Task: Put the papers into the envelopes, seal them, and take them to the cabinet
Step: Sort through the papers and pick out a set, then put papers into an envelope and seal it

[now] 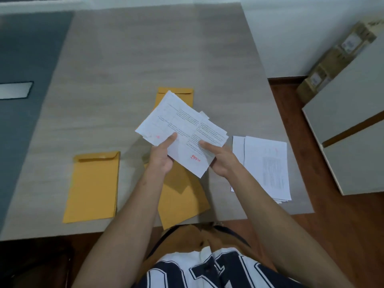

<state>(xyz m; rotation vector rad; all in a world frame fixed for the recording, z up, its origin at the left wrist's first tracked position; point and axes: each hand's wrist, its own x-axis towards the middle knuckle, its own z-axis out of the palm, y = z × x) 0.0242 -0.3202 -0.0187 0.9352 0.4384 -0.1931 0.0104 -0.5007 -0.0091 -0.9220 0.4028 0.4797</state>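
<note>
Both hands hold a bundle of printed white papers [182, 129] above the table, tilted, with red stamps on them. My left hand [161, 156] grips the bundle's lower left edge, thumb on top. My right hand [220, 157] grips its lower right edge, thumb on top as well. Under my hands lies a yellow-brown envelope [182, 200], reaching over the table's near edge. A second envelope [93, 186] lies flat at the left with its flap folded. A third envelope [182, 94] shows partly behind the held papers.
A stack of white papers [266, 165] lies at the table's right side. The grey wood-grain table [145, 55] stretches ahead. A pale cabinet [353, 125] stands on the right with cardboard boxes [336, 57] behind it. A dark blue surface [25, 59] is at left.
</note>
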